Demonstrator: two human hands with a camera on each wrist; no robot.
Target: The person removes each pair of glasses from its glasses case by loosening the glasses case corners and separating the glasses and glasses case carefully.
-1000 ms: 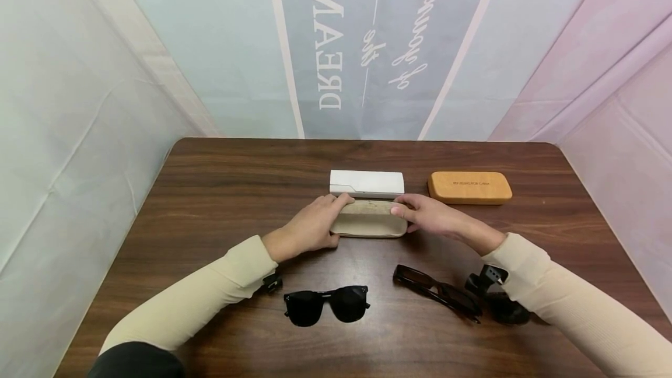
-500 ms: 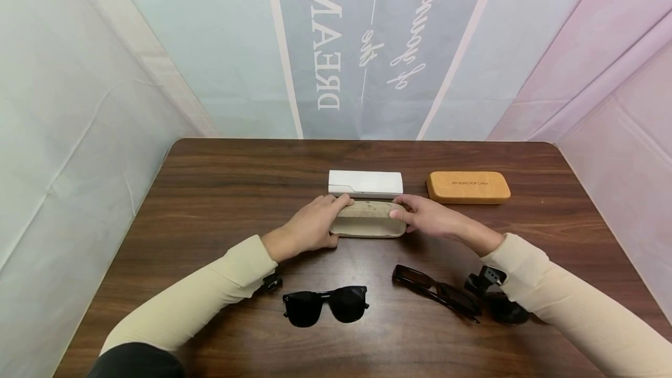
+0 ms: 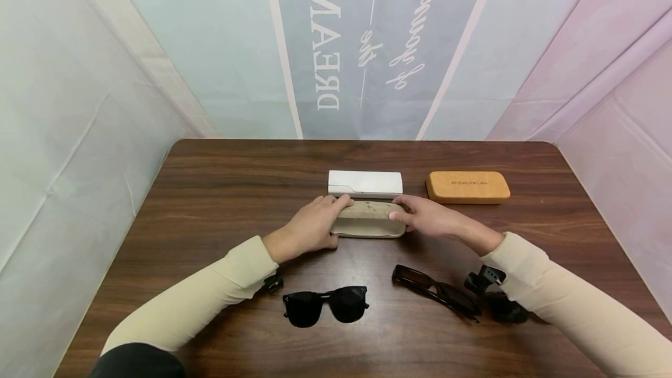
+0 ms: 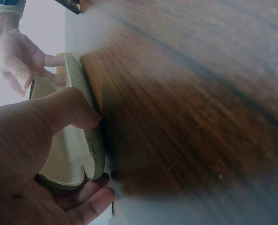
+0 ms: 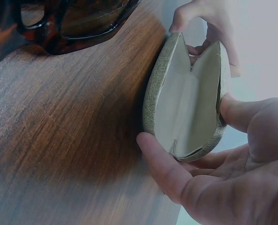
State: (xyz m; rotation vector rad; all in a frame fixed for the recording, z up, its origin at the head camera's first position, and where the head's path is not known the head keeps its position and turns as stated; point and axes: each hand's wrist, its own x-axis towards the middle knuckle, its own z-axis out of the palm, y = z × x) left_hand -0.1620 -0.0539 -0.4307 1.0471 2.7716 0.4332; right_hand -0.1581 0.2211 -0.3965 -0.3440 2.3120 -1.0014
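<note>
A beige fabric glasses case stands partly open on the table, its pale inside facing the person. My left hand grips the case's left end; in the left wrist view its thumb presses on the lower rim. At the right end, my right hand holds both halves, thumb and fingers spread across the gap in the right wrist view. Inside the glasses case only bare lining shows. Nearer the person lie black sunglasses and brown tortoiseshell glasses.
Right behind the held case is a white glasses case. A tan case with lettering sits to its right. Another dark-lensed object is partly hidden by the right sleeve. Fabric walls enclose the wooden table at the back and sides.
The upper half of the beige glasses case has tipped slightly toward the person. Both hands keep their hold at its ends, nearly unmoved.
</note>
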